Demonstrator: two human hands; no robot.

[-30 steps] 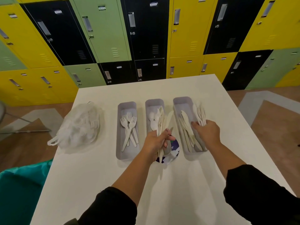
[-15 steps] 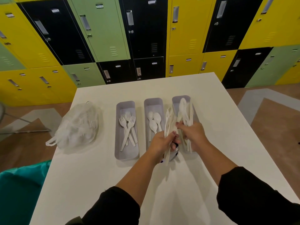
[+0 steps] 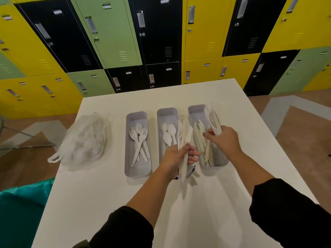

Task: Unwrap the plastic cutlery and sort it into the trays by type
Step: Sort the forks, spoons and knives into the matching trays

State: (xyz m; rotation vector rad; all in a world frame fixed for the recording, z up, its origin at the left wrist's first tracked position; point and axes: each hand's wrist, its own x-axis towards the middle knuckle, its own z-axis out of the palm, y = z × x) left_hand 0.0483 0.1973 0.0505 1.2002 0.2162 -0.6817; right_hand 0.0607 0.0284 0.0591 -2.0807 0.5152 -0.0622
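Left hand: my left hand grips a mixed bundle of cutlery upright, fingers curled round the handles, above the near end of the middle tray. A bit of printed wrapper hangs under this hand.
Right hand: my right hand holds a few white pieces, pinched between fingers and palm, over the right tray. I think they are knives, but they are blurred and I cannot be sure.
Step in hand: I judge that I am putting these pieces down with the knives which already lie in the right tray.
How to do it well: I should lower the hand close to the tray floor, turn the pieces along the length of the tray, and only then let the fingers go. If I drop them from high, they can bounce over the wall. I must keep the left hand firm, because the bundle is loose and one piece can slip out.
Other trays: the left tray has forks; the middle one has spoons.
Remaining stock: a plastic bag with more cutlery lies on the table, left of the trays and well apart from them.
Progress: in my judgement the sorting is far from finished.
Around: coloured lockers stand behind the table.
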